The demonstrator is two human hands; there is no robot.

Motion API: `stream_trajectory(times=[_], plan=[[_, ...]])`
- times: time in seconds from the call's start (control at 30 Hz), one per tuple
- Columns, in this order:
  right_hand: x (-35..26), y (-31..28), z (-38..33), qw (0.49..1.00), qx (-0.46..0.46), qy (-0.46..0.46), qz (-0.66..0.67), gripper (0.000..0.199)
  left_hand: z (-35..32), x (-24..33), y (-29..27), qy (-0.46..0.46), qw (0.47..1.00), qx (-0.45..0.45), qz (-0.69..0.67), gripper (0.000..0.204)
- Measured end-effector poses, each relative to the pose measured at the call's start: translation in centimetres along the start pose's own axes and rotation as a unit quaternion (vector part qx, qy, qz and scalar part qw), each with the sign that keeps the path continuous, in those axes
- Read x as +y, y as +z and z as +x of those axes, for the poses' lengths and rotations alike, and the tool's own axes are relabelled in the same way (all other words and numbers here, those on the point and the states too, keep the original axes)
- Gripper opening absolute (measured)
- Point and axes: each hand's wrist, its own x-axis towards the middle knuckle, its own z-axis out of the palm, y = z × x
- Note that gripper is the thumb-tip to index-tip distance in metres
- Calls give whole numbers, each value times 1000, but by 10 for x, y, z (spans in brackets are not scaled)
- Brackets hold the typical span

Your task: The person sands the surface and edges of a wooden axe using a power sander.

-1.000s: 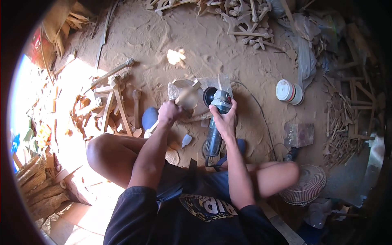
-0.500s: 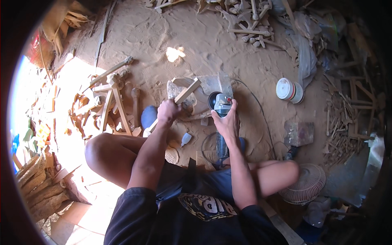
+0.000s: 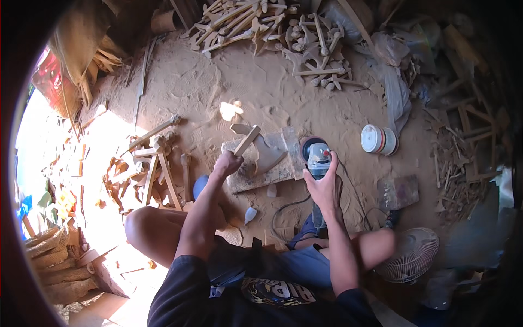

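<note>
My left hand is closed round a wooden stick, which slants up and to the right. Behind the stick a flat, curved piece of wood rests over a rough block; whether the two pieces are joined, I cannot tell. In my right hand is an angle grinder with a round disc at its head, held just right of the block and apart from the stick. Its lower body is partly hidden by my hand and forearm.
Wooden pieces are heaped at the far side and on the left. A white tub, a stained box and a fan stand on the right. A cord runs over the sandy ground.
The grinder has moved right, away from the stick and off the block's edge. My view has tilted up, showing more of the far heap. My left hand keeps its hold on the stick.
</note>
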Motion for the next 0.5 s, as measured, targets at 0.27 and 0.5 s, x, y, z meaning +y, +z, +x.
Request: stream_trajectory(times=[0.27,0.5], plan=[[44,-7,-20,992,-40,111,38,101,-44,37,-9,-67,841,-304,-443,49],[64,83,-40,979,-90,-44,179,108,-59,11,40,23,981,-51,-184,60]])
